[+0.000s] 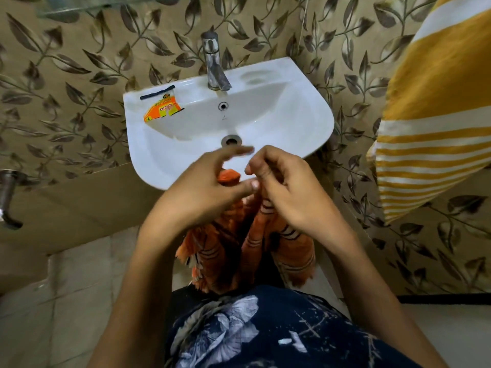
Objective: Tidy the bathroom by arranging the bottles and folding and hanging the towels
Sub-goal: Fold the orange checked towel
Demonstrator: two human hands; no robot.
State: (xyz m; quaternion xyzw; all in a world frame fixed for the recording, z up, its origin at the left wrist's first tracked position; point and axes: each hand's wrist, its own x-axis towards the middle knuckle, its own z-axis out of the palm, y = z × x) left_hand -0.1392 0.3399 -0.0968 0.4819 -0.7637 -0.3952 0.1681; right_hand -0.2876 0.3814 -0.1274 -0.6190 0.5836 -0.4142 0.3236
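An orange towel (pixel 255 248) with dark stripes and a frayed fringe hangs bunched below my hands, in front of the white sink (pixel 305 107). My left hand (pixel 207 187) pinches the towel's top edge between thumb and palm, with the index finger stretched out and blurred. My right hand (pixel 284 187) has its fingers curled around the upper part of the towel. A yellow towel with white stripes (pixel 430 123) hangs on the wall at the right.
A torn orange sachet (pixel 162 110) and a thin black strip (pixel 158 92) lie on the sink's left rim. A chrome tap (pixel 214 62) stands at the sink's back. A glass shelf (pixel 79 6) is top left, a chrome fitting (pixel 8 197) far left.
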